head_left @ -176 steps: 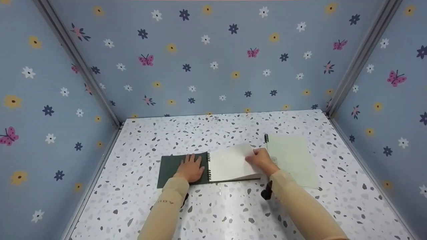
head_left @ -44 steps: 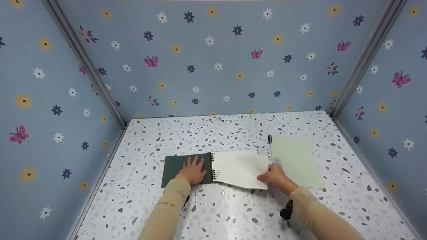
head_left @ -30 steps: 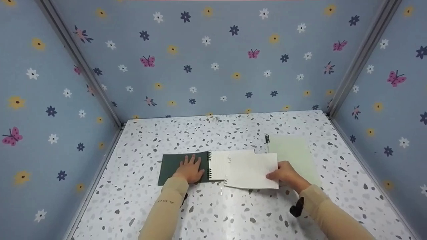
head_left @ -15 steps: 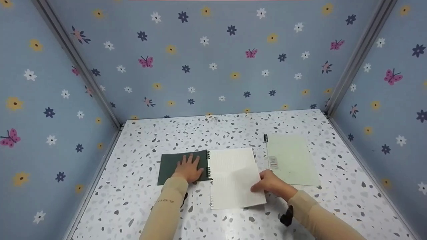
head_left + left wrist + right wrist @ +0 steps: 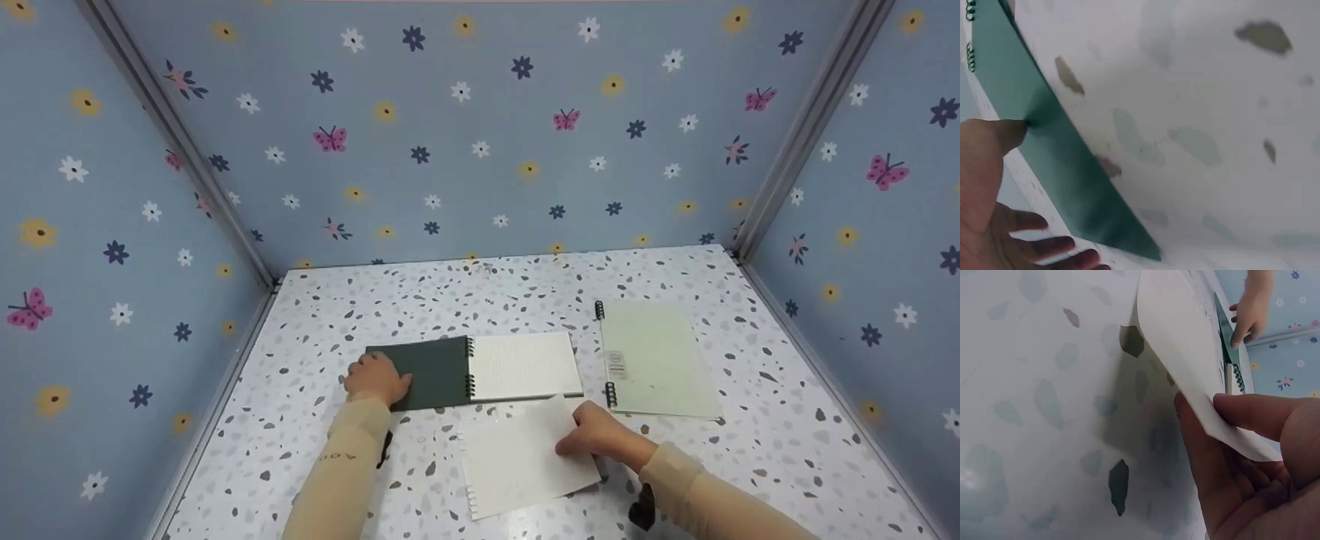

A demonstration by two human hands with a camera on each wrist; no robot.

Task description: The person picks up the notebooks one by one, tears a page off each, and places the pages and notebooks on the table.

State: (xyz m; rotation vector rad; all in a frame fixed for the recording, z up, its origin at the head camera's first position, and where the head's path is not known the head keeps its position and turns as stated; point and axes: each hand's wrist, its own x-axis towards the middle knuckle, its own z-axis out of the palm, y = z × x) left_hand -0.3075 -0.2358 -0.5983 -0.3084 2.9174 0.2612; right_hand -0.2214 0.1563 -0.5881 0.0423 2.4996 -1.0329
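A spiral notebook lies open on the table, its dark green cover (image 5: 431,371) folded out to the left and its lined white pages (image 5: 523,366) to the right. My left hand (image 5: 375,379) is at the cover's outer end. In the left wrist view its thumb touches the green cover (image 5: 1055,146), while the other fingers spread past the edge. My right hand (image 5: 600,435) pinches a loose white sheet (image 5: 517,461) between thumb and fingers, in front of the notebook. Ragged torn holes run down the sheet's left edge. The right wrist view shows the sheet (image 5: 1176,332) bent and raised over the table.
A second spiral notebook with a pale green cover (image 5: 664,360) and a small label lies shut at the right. Speckled white table (image 5: 420,300) surrounds both notebooks. Flower-patterned blue panels (image 5: 480,150) rise at the back and sides.
The right hand pulled the sheet out of the rings to the right, then brought it down in front of the notebook. My left hand slid left from the cover's middle to its outer end.
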